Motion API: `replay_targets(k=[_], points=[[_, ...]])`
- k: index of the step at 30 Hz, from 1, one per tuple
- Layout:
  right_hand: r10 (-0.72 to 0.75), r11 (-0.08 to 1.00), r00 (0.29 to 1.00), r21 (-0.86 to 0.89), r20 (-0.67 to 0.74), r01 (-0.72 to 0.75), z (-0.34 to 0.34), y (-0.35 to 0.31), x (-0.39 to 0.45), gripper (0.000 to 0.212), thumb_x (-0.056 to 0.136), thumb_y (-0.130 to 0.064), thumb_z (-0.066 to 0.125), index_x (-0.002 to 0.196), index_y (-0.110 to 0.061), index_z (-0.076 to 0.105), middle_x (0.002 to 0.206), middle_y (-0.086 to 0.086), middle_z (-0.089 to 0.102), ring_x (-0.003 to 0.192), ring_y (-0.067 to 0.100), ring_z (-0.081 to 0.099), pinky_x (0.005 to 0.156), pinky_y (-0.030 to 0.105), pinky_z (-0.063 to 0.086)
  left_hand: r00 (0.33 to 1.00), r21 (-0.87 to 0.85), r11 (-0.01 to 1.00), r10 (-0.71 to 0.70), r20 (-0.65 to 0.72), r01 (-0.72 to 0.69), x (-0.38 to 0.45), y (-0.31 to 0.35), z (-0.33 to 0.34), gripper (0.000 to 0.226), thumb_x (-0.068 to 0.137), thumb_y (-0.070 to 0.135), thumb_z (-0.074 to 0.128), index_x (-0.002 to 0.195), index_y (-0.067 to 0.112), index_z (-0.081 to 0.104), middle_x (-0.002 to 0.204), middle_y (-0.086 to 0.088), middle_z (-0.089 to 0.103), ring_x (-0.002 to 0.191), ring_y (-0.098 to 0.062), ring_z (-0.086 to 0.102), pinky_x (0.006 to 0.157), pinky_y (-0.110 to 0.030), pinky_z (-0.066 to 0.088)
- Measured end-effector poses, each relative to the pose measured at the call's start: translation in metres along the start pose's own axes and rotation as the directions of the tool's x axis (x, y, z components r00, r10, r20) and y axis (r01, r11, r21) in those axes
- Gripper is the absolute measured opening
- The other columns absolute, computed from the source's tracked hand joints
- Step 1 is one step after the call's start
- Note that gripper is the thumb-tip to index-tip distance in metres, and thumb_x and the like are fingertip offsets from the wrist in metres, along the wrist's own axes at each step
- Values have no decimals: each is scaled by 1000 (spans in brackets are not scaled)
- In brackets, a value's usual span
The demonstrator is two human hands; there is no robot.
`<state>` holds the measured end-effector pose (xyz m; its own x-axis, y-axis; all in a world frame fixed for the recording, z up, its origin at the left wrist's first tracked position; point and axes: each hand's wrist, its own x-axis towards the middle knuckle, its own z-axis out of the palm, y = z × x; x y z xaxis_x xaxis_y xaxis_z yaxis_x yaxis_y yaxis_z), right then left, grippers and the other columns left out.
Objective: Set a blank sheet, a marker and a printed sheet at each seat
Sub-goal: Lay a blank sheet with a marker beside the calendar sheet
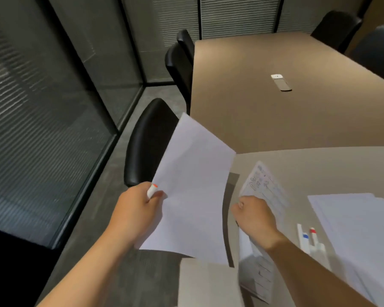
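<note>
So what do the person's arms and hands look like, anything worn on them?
Both arms are bare as far as the picture shows: no sleeves, cuffs or gloves in view. The left hand and right hand show no rings, and neither wrist carries a watch or band. No markings or bandages can be seen. The picture is slightly blurred, so very small details could be missed.

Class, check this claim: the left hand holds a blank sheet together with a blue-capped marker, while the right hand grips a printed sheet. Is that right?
Not quite. In the head view the marker in the left hand has a red cap, not blue. The rest stands: that hand holds the blank sheet, and the right hand grips the printed sheet.
</note>
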<state>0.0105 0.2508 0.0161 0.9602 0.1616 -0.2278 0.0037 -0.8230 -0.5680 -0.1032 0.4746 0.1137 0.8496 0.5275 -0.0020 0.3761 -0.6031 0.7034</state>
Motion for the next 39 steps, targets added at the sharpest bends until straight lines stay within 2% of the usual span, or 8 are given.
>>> replay_targets(k=[5,14,22,27,29,32,35,39], points=[[73,988,988,148,-134,-52,28,-17,46,45,82,-8,54,51,-18,22,49,-3,22,48,16,23,50,25,17,989,139,983,108,97,-121,95,4,-3,47,90,31,60,50,23,36,44,7,40,45,-11,37,47,-27,31],[374,926,913,126,-163,-357,39,-50,61,31,87,-22,45,59,-18,36,56,-2,41,50,15,36,47,26,27,929,237,925,223,296,-297,229,13,11,31,93,33,53,66,19,57,68,-1,61,66,-19,57,53,-30,35],[544,833,804,275,-241,-481,81,-96,109,38,92,-22,46,57,-19,34,55,-4,35,51,12,32,50,26,29,781,186,853,331,529,-487,352,2,49,23,95,27,48,94,14,67,93,-7,66,91,-32,60,75,-35,46],[635,731,736,488,-233,-477,96,-129,147,38,94,-35,47,62,-15,42,61,2,50,56,17,47,59,32,43,672,171,796,351,653,-581,432,-3,70,23,95,20,47,81,10,62,94,-17,67,82,-34,58,72,-37,45],[658,693,720,554,-222,-462,96,-138,153,35,96,-34,45,69,-12,50,70,5,60,68,22,58,70,35,50,627,179,743,380,680,-645,455,0,80,23,97,20,44,95,8,64,94,-15,64,86,-35,56,72,-34,42],[642,764,726,276,-247,-583,105,-132,149,20,95,-34,48,106,-23,61,120,1,59,111,23,54,93,37,47,571,137,732,384,726,-667,481,14,101,21,97,21,45,97,12,64,84,-9,60,77,-31,54,67,-33,41],[677,736,728,67,-111,-674,123,-117,139,60,91,-50,52,146,-32,35,160,-3,22,147,25,18,116,47,24,517,116,688,412,751,-717,498,23,133,22,95,19,47,99,8,66,94,-17,65,79,-32,55,69,-34,42],[702,712,712,9,-38,-702,149,-105,144,87,85,-59,57,153,-33,10,164,-6,-8,150,26,-6,120,52,9,471,101,656,417,777,-748,511,29,173,20,92,23,54,96,10,68,91,-15,68,79,-33,59,67,-33,43]])
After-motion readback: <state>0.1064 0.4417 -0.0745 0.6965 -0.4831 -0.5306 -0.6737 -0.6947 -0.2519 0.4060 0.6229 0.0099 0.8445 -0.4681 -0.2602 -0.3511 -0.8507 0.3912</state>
